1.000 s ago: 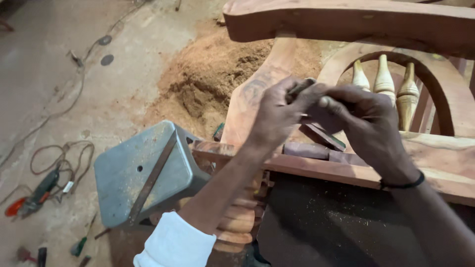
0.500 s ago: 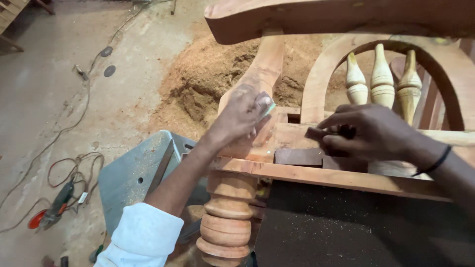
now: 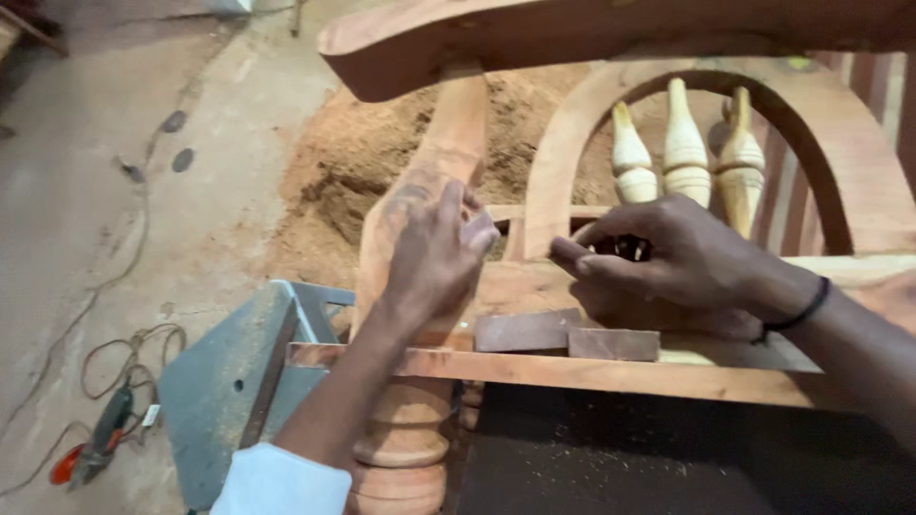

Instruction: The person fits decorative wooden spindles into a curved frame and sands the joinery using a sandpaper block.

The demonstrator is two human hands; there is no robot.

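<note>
My left hand [image 3: 431, 259] presses a small grey pad [image 3: 480, 229] against the carved wooden post [image 3: 448, 143] of a furniture frame, fingers wrapped round the post. My right hand [image 3: 673, 259] rests on the frame's lower rail [image 3: 592, 374] under the wooden arch [image 3: 563, 143]. Its fingers are curled over a small dark piece [image 3: 625, 248], which is mostly hidden. Two flat wooden blocks [image 3: 523, 331] lie on the rail just below both hands. Three pale turned spindles [image 3: 685, 143] stand behind the arch.
A heap of reddish sawdust [image 3: 343, 181] lies on the concrete floor behind the post. A grey metal stand [image 3: 224, 381] sits at lower left beside the frame. A corded power tool [image 3: 91, 453] lies on the floor at far left.
My hands have separated: the left moved onto the carved post with the pad, the right settled on the rail. The view has come closer to the frame.
</note>
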